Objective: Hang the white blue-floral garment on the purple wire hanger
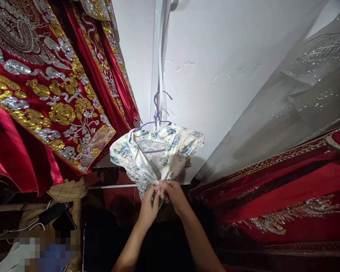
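Observation:
A white shirt (146,162) with blue and yellow flowers hangs on a purple hanger (158,109) against the wall. Its collar stands apart at the top, and the two front edges come together lower down. There my left hand (150,198) pinches the shirt's front from the left side. From the right, my right hand (170,190) grips the same front, its fingertips against those of the left. Whether a button lies between the fingers is hidden.
Red garments with gold and silver sequins (62,113) hang at the left. A sheer sparkling white fabric (294,98) and red embroidered cloth (272,204) fill the right. A white pole (160,49) runs up the wall. A wooden chair (76,211) stands lower left.

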The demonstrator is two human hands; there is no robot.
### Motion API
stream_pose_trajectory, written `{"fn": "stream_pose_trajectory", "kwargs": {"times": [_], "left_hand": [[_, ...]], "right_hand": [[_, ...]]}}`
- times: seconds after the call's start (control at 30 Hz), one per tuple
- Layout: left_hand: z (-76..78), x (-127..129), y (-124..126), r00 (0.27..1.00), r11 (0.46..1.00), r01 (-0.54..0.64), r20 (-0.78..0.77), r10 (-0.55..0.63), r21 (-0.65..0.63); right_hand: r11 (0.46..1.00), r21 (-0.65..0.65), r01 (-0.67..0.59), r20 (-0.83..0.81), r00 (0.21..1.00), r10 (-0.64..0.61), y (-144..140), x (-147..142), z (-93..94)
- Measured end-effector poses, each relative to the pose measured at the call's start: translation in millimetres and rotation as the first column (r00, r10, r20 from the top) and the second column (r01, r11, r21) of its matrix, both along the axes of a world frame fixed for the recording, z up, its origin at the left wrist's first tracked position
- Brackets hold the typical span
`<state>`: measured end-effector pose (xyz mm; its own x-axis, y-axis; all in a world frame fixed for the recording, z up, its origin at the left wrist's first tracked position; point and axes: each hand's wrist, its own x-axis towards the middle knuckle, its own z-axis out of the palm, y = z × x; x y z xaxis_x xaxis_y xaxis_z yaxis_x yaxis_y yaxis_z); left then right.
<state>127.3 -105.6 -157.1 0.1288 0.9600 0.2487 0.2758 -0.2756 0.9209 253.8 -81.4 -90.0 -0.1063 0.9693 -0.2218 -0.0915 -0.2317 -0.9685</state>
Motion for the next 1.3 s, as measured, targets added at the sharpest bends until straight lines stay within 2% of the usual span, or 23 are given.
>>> {"fn": "stream_pose_trajectory", "kwargs": {"times": [0.1, 0.2, 0.27, 0.3, 0.37, 0.43, 0.53, 0.63, 0.7, 0.8, 0.87, 0.93, 1.0, 1.03, 1.07, 1.1, 1.13, 1.17, 1.2, 1.23, 1.3], "left_hand": [[2.1, -5.2, -1.3, 0.998, 1.0, 0.006, -0.056, -0.007, -0.001], [3.5, -16.7, 6.4, 0.993, 1.0, -0.004, -0.114, 0.007, 0.025], [5.3, -26.9, 15.0, 0.989, 0.998, -0.012, -0.145, 0.02, 0.058], [7.5, -32.4, 19.8, 0.987, 0.998, -0.009, -0.157, 0.019, 0.064], [17.4, -43.3, 28.7, 0.984, 0.998, 0.017, -0.176, -0.007, 0.058], [37.9, -52.4, 36.4, 0.987, 0.997, 0.037, -0.16, -0.026, 0.067], [90.3, -58.6, 47.2, 0.999, 0.981, -0.024, -0.043, 0.032, 0.19], [151.7, -53.8, 60.1, 0.995, 0.918, -0.104, 0.047, 0.093, 0.382], [183.2, -45.9, 68.0, 0.996, 0.877, -0.064, -0.021, 0.085, 0.476], [207.2, -34.5, 73.4, 0.983, 0.81, -0.033, -0.128, 0.132, 0.585], [212.0, -36.2, 74.3, 0.968, 0.75, -0.153, -0.055, 0.245, 0.643], [212.5, -51.8, 77.7, 0.902, 0.663, -0.404, 0.154, 0.403, 0.63], [207.0, -80.1, 85.7, 0.758, 0.588, -0.652, 0.43, 0.49, 0.479], [200.4, -96.3, 90.6, 0.669, 0.585, -0.727, 0.562, 0.486, 0.36], [190.1, -111.7, 95.0, 0.582, 0.634, -0.74, 0.686, 0.438, 0.223], [175.8, -124.5, 98.0, 0.508, 0.721, -0.687, 0.768, 0.39, 0.088], [157.5, -133.5, 98.8, 0.428, 0.785, -0.617, 0.811, 0.398, -0.059], [136.0, -137.7, 97.0, 0.405, 0.833, -0.517, 0.801, 0.441, -0.197], [112.2, -137.2, 92.6, 0.39, 0.843, -0.441, 0.781, 0.489, -0.308], [87.7, -132.4, 86.0, 0.371, 0.829, -0.41, 0.76, 0.533, -0.38], [43.5, -114.4, 69.6, 0.392, 0.816, -0.404, 0.728, 0.562, -0.412]], "right_hand": [[0.992, 0.123, 0.027, -0.057, 0.998, -0.02, 29.2, 6.6, 55.5], [0.967, 0.248, 0.06, -0.062, 0.997, -0.046, 53.6, -0.7, 112.3], [0.946, 0.311, 0.091, -0.111, 0.992, -0.059, 60.9, -12.2, 137.0], [0.939, 0.33, 0.097, -0.125, 0.991, -0.058, 61.5, -18.3, 143.6], [0.932, 0.351, 0.094, -0.123, 0.991, -0.054, 58.2, -28.8, 145.9], [0.931, 0.354, 0.094, -0.099, 0.993, -0.063, 51.1, -34.8, 139.2], [0.914, 0.392, 0.099, -0.062, 0.995, -0.082, 38.8, -36.2, 130.2], [0.877, 0.478, 0.055, 0.005, 0.998, -0.066, 30.1, -33.6, 134.8], [0.847, 0.531, 0.02, 0.051, 0.997, -0.055, 29.6, -30.8, 139.7], [0.818, 0.574, 0.021, 0.109, 0.989, -0.102, 38.9, -24.5, 130.5], [0.831, 0.557, 0.013, 0.18, 0.974, -0.136, 48.3, -19.0, 108.6], [0.869, 0.495, -0.017, 0.251, 0.96, -0.124, 53.9, -14.4, 78.4], [0.905, 0.422, -0.043, 0.241, 0.968, -0.066, 51.1, -12.3, 48.6], [0.918, 0.392, -0.052, 0.203, 0.979, -0.031, 46.4, -12.5, 36.5], [0.927, 0.37, -0.062, 0.156, 0.988, 0.003, 40.0, -13.4, 27.0], [0.933, 0.353, -0.068, 0.106, 0.994, 0.033, 32.5, -14.8, 20.2], [0.938, 0.338, -0.073, 0.06, 0.997, 0.056, 24.7, -16.3, 15.8], [0.943, 0.324, -0.074, 0.027, 0.997, 0.07, 17.2, -17.6, 13.2], [0.948, 0.31, -0.074, 0.006, 0.997, 0.076, 10.6, -18.3, 11.6], [0.954, 0.292, -0.074, -0.003, 0.997, 0.078, 5.0, -18.0, 10.2], [0.966, 0.241, -0.089, 0.017, 0.996, 0.088, -2.4, -13.7, 5.9]]}}
